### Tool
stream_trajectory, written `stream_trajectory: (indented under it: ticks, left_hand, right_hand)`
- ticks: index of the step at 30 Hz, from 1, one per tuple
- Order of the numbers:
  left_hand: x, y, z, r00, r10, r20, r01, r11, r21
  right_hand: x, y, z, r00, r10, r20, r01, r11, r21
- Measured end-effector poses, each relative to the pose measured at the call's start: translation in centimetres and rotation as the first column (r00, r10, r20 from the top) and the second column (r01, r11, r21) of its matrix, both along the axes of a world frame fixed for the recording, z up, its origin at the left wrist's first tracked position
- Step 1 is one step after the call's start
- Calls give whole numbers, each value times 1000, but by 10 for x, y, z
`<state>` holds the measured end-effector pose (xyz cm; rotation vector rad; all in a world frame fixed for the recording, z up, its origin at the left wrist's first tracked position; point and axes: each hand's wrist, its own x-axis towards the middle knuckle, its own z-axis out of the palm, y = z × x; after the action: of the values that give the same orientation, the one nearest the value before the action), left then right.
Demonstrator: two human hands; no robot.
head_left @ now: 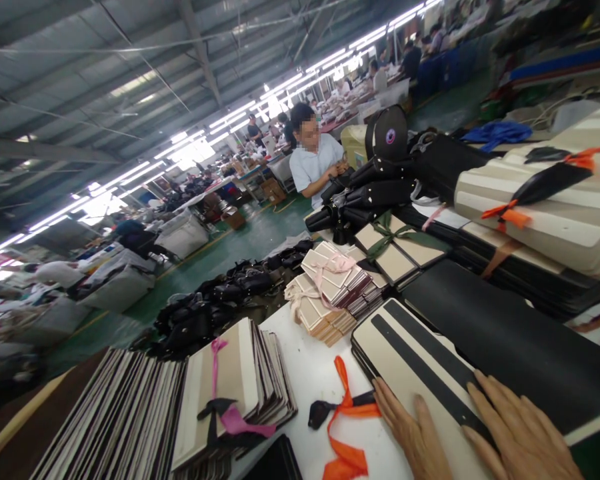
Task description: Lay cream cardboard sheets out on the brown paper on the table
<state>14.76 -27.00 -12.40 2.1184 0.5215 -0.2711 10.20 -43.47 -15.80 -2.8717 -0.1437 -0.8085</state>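
I am looking down at a white table (310, 373) crowded with bundled material, and both of my hands are resting flat at its near edge. My left hand (415, 433) is lying with fingers spread on the cream panel with the black stripe (410, 360), the top one of a low stack just in front of me. My right hand (520, 433) is lying beside it, fingers also spread, across the stripe and touching the edge of the large black sheet (505, 340) that is overlapping the stack. Neither hand is gripping anything.

Just left of my left hand an orange ribbon (345, 427) is trailing over the table. Further left, a fanned bundle tied with a pink ribbon (230, 380) is leaning against more striped panels. Beyond the ribbon a small stack of tan pieces (330, 293) is sitting bound with pale tape. To my right, thick cream stacks with orange ties (545, 207) are piling high.

Across the table a person in a light shirt (313, 163) is working near black rolled goods (365, 193). The hall is stretching away on a green floor (230, 253), with long rows of ceiling strip lights (280, 90) and other workers far off.
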Motion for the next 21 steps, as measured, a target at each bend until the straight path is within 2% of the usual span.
stream_trajectory:
  ticks: [5, 11, 16, 21]
  left_hand:
    - [-11, 12, 8, 1000, 20, 2, -20, 999, -31]
    - [-21, 15, 13, 998, 60, -18, -61, 995, -75]
    - [-28, 17, 13, 998, 56, -13, -57, 989, -140]
    - [-40, 22, 8, 998, 56, -15, -58, 977, -204]
  right_hand:
    - [-2, 11, 17, 1000, -20, 17, 19, 997, 75]
    - [0, 17, 35, 998, 57, 32, -61, 989, 138]
    - [1, 19, 37, 995, 90, 31, -94, 982, 164]
    - [-11, 17, 34, 992, 130, -10, -123, 963, 241]
